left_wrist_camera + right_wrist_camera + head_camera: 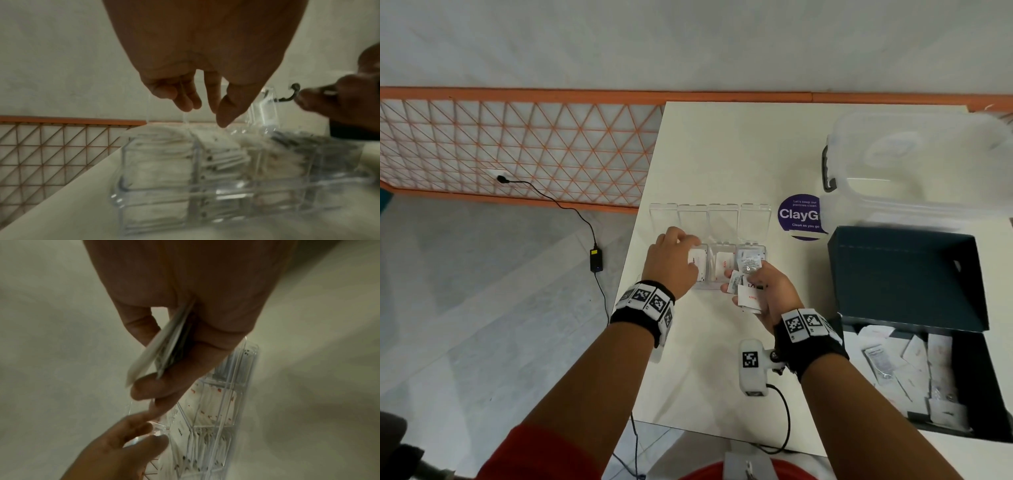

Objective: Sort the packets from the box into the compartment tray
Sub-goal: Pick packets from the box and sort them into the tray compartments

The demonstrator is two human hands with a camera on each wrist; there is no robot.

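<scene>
Head view: clear plastic compartment tray (751, 224) already holds white packets in several cells. Right hand (767, 296) grips a small stack of white packets (744, 291); left hand (671, 262) hovers relaxed over the left cells, holding nothing. Dark cardboard box (976, 380), right, retains many unsorted.

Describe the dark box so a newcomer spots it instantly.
On the white table, look to the near right corner, below the clear tub. The dark box stands open, lid up, with loose packets inside; it is the only opaque container there.
</scene>
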